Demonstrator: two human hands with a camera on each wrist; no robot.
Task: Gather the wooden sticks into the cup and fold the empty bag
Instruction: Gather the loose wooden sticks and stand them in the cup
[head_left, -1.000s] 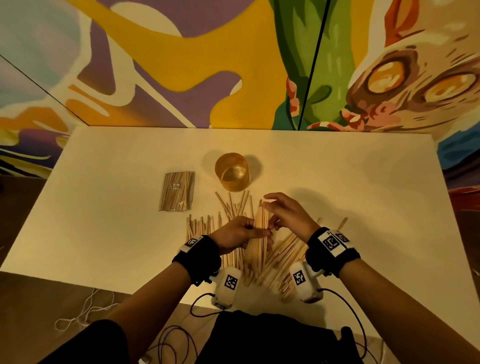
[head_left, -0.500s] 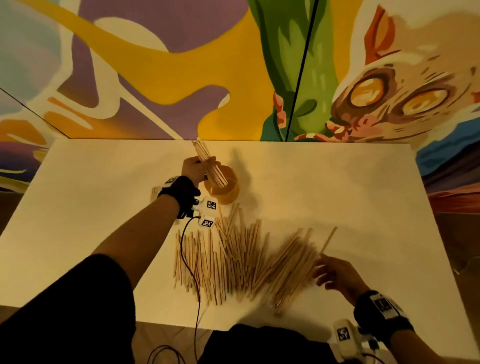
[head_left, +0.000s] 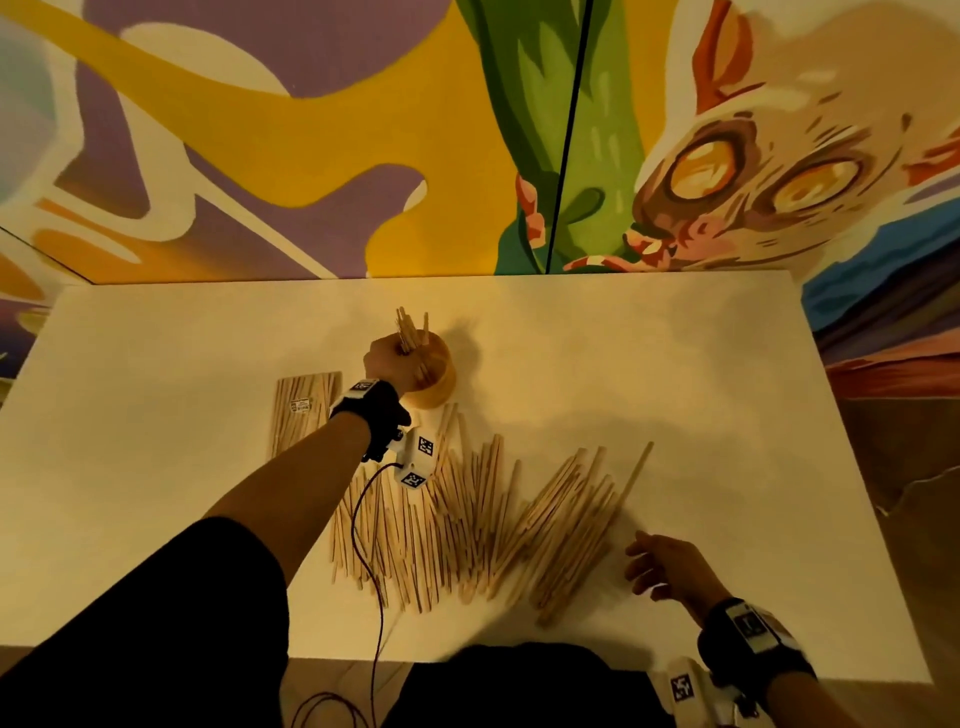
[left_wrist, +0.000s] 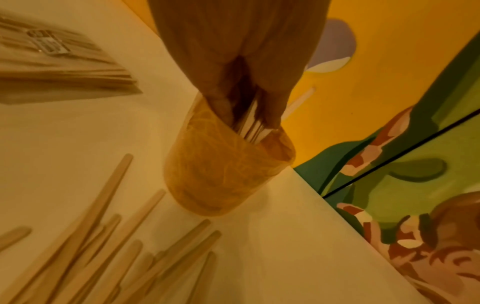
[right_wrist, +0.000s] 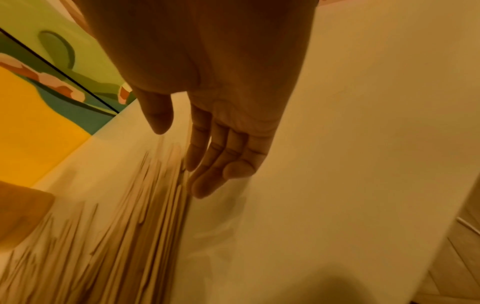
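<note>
A left hand (head_left: 389, 364) lowers a clutched bundle of sticks (head_left: 410, 332) into the cup (head_left: 439, 382) at the far worktop (head_left: 675, 364), while the slack, empty right hand (head_left: 670, 566) must next gather the near pile (head_left: 467, 519).

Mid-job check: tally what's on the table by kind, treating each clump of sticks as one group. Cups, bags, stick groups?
Cup: 1
Bag with sticks visible inside: 1
Stick groups: 2, namely the bunch that the left hand holds in the cup, and the loose pile on the table, near the open right hand
Total: 4
</note>
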